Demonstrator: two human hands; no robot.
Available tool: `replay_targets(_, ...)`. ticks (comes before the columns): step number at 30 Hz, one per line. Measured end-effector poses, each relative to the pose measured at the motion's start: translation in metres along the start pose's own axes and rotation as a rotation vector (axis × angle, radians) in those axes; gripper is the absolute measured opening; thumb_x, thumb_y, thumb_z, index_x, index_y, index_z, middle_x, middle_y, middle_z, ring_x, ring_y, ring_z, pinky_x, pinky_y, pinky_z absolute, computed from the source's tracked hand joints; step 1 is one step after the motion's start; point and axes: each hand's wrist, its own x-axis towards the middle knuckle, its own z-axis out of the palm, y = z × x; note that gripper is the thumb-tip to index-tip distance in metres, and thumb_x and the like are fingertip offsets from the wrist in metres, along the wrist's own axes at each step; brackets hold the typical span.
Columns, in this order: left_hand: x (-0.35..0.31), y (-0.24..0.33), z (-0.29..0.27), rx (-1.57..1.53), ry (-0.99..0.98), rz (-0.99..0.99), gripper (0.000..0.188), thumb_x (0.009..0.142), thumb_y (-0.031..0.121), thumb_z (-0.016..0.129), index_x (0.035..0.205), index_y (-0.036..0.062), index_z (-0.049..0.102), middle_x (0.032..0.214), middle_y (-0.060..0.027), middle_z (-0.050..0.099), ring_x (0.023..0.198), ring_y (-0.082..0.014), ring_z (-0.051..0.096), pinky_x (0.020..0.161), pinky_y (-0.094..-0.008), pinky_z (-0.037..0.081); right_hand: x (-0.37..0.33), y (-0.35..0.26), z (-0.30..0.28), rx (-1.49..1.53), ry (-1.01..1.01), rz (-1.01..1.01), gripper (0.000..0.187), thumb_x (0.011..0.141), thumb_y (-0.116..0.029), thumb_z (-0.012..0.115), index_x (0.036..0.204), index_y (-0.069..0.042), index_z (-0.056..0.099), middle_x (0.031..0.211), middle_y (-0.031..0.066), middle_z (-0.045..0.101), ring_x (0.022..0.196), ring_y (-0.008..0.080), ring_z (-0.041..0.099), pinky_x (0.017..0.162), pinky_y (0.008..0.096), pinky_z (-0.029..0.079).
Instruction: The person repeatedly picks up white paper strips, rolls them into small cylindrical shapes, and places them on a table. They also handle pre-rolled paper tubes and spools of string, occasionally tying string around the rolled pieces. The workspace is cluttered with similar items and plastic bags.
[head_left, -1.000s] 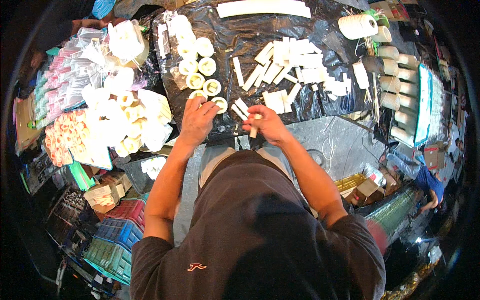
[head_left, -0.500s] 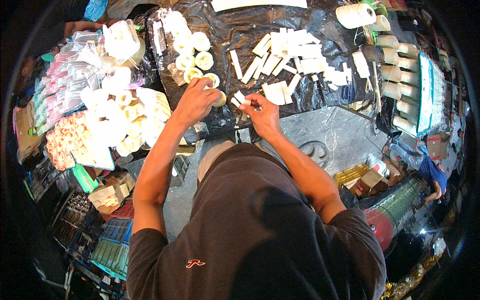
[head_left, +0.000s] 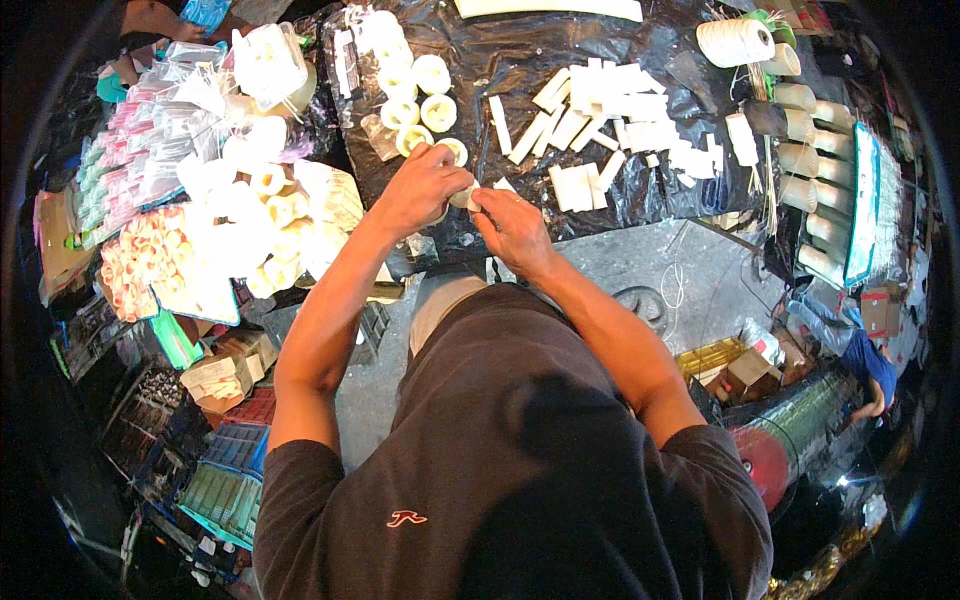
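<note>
At the near edge of the black-covered table (head_left: 480, 75), my two hands meet over a small cream-coloured cylindrical piece (head_left: 463, 197). My left hand (head_left: 425, 188) is closed on its left side, fingers bent over it. From the right, the thumb and fingertips of my right hand (head_left: 512, 230) pinch at the same piece; whether they also press a white strip against it is hidden. Just beyond my left hand stand several cream ring-shaped pieces (head_left: 438, 113) in rows. A small white strip (head_left: 504, 185) lies by my right fingertips.
White flat strips (head_left: 590, 110) lie scattered right of centre. A cone of thread (head_left: 735, 43) stands at the far right, near pale cylinders (head_left: 800, 158) in a row. Plastic-wrapped pink and green pieces (head_left: 140, 160) and orange rings (head_left: 150, 260) are heaped left. Another person (head_left: 868, 372) is at far right.
My right hand has moved left, bringing its fingertips to the cream piece at my left hand. White strips seen in its fingers before are now mostly hidden. The whole view has shifted slightly.
</note>
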Motion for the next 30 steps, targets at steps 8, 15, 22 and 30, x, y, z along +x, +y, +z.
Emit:
replay_targets(8, -0.002, -0.002, 0.008, 0.011, 0.005, -0.023, 0.019, 0.075, 0.011, 0.071, 0.093, 0.0116, 0.074, 0.086, -0.0018, 0.065, 0.094, -0.0219, 0.057, 0.083, -0.0366, 0.042, -0.010, 0.017, 0.021, 0.042, 0.039, 0.073, 0.020, 0.078, -0.001, 0.079, 0.097, -0.002, 0.072, 0.102, 0.0132, 0.071, 0.093, 0.0337, 0.064, 0.081, 0.0431, 0.054)
replay_targets(15, -0.003, -0.004, 0.011, 0.002, 0.043, -0.019, 0.012, 0.078, 0.013, 0.074, 0.090, 0.0131, 0.073, 0.084, 0.0001, 0.066, 0.093, -0.0219, 0.058, 0.080, -0.0373, 0.043, -0.013, 0.023, 0.017, -0.257, -0.017, 0.064, 0.020, 0.075, -0.013, 0.080, 0.095, -0.010, 0.076, 0.110, 0.0074, 0.058, 0.104, 0.0300, 0.053, 0.088, 0.0453, 0.042)
replay_targets(22, -0.001, -0.008, 0.015, -0.031, 0.006, -0.055, 0.011, 0.079, 0.013, 0.074, 0.090, 0.0125, 0.072, 0.092, -0.0007, 0.069, 0.096, -0.0230, 0.058, 0.083, -0.0381, 0.043, -0.008, 0.015, 0.013, -0.418, -0.203, 0.071, 0.022, 0.077, -0.018, 0.075, 0.098, -0.012, 0.077, 0.113, 0.0089, 0.056, 0.109, 0.0303, 0.050, 0.090, 0.0465, 0.039)
replay_targets(30, -0.012, 0.012, -0.007, 0.025, 0.112, -0.086, 0.016, 0.081, 0.013, 0.075, 0.096, 0.0097, 0.070, 0.097, -0.0026, 0.068, 0.100, -0.0250, 0.058, 0.086, -0.0400, 0.044, -0.011, 0.017, -0.011, -0.158, 0.096, 0.166, 0.020, 0.081, -0.003, 0.070, 0.100, -0.009, 0.073, 0.106, 0.0139, 0.063, 0.099, 0.0346, 0.061, 0.086, 0.0462, 0.050)
